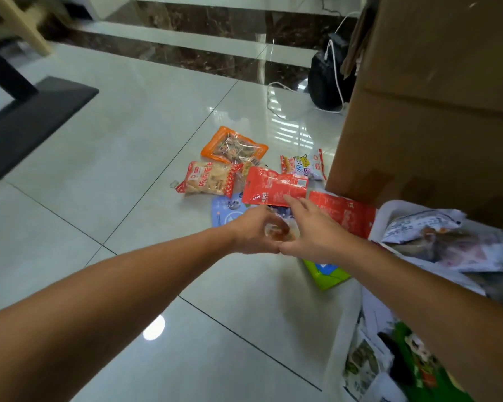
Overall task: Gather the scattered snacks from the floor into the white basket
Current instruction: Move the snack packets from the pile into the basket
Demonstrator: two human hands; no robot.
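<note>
Several snack packets lie on the tiled floor: an orange one [234, 146], a red-and-white one [208, 179], a red one [273, 185], another red one [344, 213], a blue one [225, 210] and a green one [327, 274]. My left hand [251, 232] is closed around a small clear-wrapped snack [278, 232]. My right hand [311, 230] touches that same snack, its fingers stretched over the blue packet toward the red one. The white basket [382, 219] stands at the right and holds several packets.
A large cardboard box [430, 111] stands behind the basket at the right. A black bag with a white cable [327, 79] sits at the back. A dark table base [32, 111] lies at the left. More packets [372, 364] are piled at the bottom right.
</note>
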